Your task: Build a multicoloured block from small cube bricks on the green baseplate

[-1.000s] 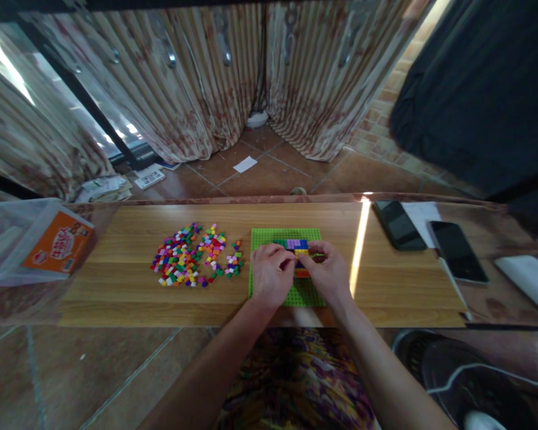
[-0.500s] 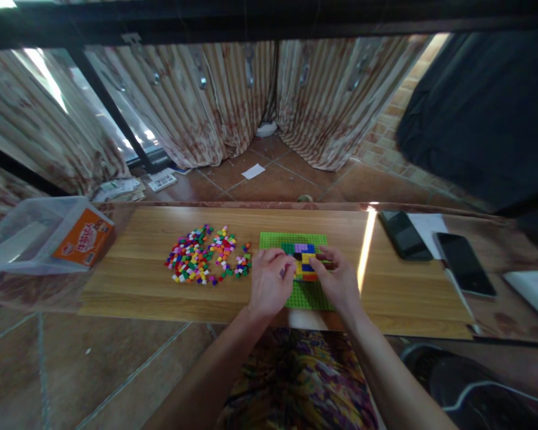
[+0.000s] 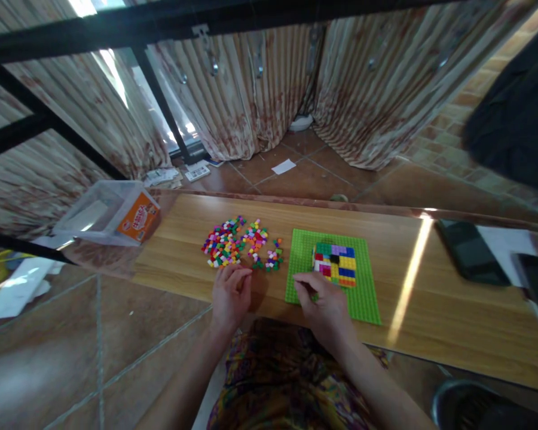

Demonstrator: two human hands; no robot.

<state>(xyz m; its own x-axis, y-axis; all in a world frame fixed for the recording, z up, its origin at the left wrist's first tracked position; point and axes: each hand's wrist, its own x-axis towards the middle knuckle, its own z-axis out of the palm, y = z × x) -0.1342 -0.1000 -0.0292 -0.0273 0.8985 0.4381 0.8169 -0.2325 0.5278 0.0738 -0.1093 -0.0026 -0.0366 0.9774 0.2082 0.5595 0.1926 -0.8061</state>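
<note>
A green studded baseplate (image 3: 365, 304) lies on the wooden board, bearing a low block of coloured toy bricks (image 3: 346, 263) with a black one near its middle. My right hand (image 3: 326, 306) hovers over the plate's front left part, thumb and forefinger drawn together; whatever may be between them is too small to see. Just in front of the heap of loose small bricks (image 3: 224, 243) is my left hand (image 3: 232, 297), its fingers curled in and its fingertips partly hidden. A smaller scatter of bricks (image 3: 269, 260) lies between the heap and the plate.
At the far left stands a clear plastic box (image 3: 103, 218) with an orange label. Dark phones (image 3: 473, 254) and white paper (image 3: 504, 245) lie to the right. The wooden board (image 3: 399, 251) has a bright strip of sunlight across it.
My left hand has moved left, off the baseplate to the brick heap. My right hand has drawn back to the plate's front left, uncovering the brick block. The view has swung left.
</note>
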